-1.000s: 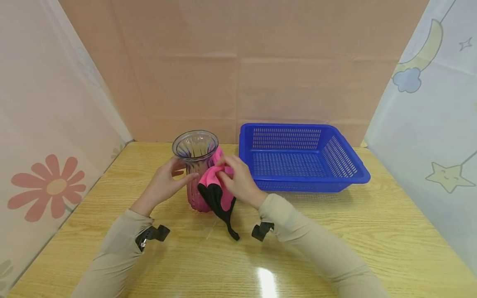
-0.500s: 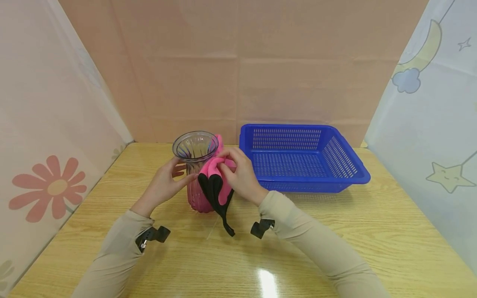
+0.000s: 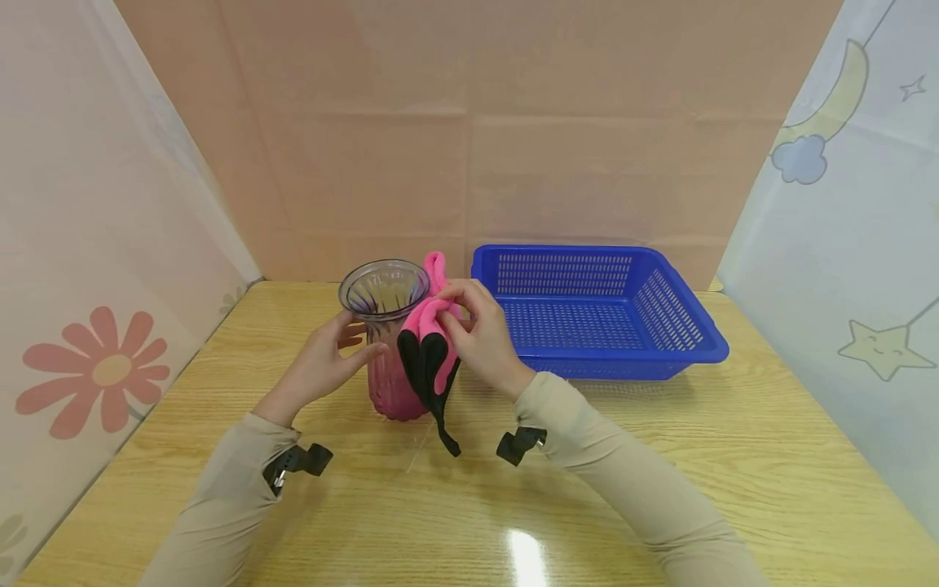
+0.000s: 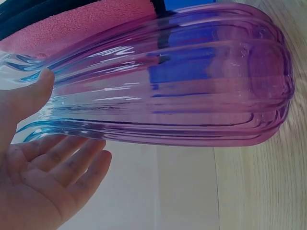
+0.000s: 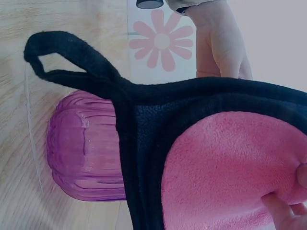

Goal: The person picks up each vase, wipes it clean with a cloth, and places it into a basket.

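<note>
A ribbed glass vase (image 3: 389,367), clear at its flared rim and pink-purple toward the base, stands upright on the table. My left hand (image 3: 323,359) holds it near the neck, thumb on the near side and fingers round the left side. In the left wrist view, the vase (image 4: 192,81) lies between the thumb (image 4: 38,93) and the fingers. My right hand (image 3: 480,334) pinches a pink hand towel (image 3: 433,318) with black edging, bunched against the vase's right side. The towel's black hanging loop (image 5: 67,55) dangles low. The towel hides part of the vase.
A blue plastic basket (image 3: 587,364) with slotted walls stands on the table, behind and to the right of the vase. A thin pale strand (image 3: 420,452) lies on the wooden table (image 3: 411,522) before the vase. Printed cloth screens surround the table.
My right hand has moved slightly up and to the right with the towel. A fold of the towel now rises above the vase's rim. The left hand and vase have stayed put.
</note>
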A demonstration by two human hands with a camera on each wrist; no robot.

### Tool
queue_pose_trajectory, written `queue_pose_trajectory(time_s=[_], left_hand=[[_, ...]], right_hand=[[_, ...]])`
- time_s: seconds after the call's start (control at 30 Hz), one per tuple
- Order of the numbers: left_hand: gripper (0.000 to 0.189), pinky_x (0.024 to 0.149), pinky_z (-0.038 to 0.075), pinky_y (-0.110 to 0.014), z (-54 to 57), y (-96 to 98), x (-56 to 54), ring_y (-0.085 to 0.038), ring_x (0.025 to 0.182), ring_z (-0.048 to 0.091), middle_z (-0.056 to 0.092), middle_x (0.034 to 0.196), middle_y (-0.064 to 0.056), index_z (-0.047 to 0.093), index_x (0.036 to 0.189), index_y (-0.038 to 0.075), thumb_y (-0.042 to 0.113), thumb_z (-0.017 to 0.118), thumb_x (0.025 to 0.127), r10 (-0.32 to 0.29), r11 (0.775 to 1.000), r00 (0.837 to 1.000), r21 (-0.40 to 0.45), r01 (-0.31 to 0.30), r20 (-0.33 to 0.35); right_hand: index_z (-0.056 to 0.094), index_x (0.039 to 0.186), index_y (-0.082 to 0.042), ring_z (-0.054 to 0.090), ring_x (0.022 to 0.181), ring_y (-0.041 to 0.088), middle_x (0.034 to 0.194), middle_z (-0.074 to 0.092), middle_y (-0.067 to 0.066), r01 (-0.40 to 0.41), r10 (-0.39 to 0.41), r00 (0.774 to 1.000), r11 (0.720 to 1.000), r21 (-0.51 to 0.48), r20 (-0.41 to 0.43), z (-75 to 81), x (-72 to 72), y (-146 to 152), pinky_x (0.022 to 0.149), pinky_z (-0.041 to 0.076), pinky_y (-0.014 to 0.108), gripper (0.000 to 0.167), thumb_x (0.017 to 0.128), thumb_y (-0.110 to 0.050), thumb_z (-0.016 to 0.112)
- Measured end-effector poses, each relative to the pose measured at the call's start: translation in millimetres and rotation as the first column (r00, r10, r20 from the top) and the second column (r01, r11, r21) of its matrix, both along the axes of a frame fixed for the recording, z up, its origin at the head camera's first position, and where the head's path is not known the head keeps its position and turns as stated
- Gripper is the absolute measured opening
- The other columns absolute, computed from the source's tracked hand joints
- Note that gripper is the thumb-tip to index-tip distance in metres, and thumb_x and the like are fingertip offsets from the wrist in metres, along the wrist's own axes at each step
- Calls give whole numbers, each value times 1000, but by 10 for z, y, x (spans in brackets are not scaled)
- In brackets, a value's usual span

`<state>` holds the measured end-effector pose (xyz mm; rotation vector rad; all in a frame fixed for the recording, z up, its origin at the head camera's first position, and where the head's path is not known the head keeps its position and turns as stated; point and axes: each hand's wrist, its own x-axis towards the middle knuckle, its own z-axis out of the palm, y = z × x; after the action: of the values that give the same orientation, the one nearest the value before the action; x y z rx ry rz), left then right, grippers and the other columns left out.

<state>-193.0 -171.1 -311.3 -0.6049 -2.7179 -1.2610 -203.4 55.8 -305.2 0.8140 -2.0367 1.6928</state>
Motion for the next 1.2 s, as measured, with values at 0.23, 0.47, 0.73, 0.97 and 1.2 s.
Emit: queue_pose_trajectory(time_s=[0.23,0.47,0.73,0.97,1.2], left_hand=[[59,101,48,-55,15,-23,7,-48,124,53,48,140,-29,39,141,-3,11,66,90,-47,999,999,0,47,-24],[60,103,46,-55,1,-49,-3,-48,126,51,46,142,-30,37,143,-3,12,64,92,-55,998,998,12,55,12],[64,106,45,-55,-32,-56,-37,-46,129,49,44,144,-28,33,145,-2,13,64,91,-53,998,998,25,52,21],[72,106,45,-56,-34,-50,-37,-44,130,49,45,144,-25,29,147,4,13,69,88,-53,998,998,44,52,13],[77,106,44,-56,-30,-14,-25,-45,129,49,44,144,-27,26,148,4,10,72,85,-27,999,1000,33,27,2]], right_hand=[[58,101,6,61,113,35,118,55,22,-11,10,1000,1000,10,17,5,-6,8,83,60,35,13,88,9,58],[59,101,5,61,113,35,117,56,22,-6,6,1000,1000,26,11,-12,2,-1,86,59,36,13,88,8,59],[59,100,5,62,113,35,117,56,21,-24,23,1000,999,32,13,-51,-6,-16,88,59,35,13,88,9,59],[60,100,5,62,111,35,115,56,21,-28,27,1000,998,57,16,-84,-1,-32,84,60,34,14,87,9,60],[61,99,3,62,111,33,114,59,21,3,-3,1000,991,131,5,-128,12,-50,82,61,34,12,87,7,61]])
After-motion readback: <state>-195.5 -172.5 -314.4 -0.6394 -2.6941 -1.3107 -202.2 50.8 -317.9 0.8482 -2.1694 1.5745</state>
